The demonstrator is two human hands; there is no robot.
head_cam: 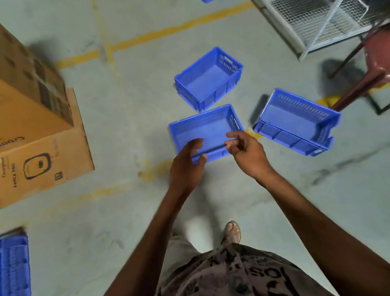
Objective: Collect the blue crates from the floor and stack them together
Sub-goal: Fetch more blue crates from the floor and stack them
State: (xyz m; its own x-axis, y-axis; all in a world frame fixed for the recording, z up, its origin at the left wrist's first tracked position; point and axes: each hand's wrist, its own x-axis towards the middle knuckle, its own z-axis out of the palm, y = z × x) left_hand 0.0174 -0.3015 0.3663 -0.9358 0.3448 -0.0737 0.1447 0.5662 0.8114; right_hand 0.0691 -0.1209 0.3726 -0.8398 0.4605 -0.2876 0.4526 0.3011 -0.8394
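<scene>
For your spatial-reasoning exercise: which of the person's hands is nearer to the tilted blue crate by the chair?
Right. The right hand is just left of the tilted blue crate, over the nearest crate's right end; the left hand is farther away, over its left part.

One head-worn view — steeply down from standing height onto the floor (120,107) ahead.

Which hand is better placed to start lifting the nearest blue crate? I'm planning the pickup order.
Right, slightly. The right hand hovers by the near right corner of the nearest crate, fingers curled near the rim. The left hand is open over the near edge. Neither has a grip yet.
</scene>
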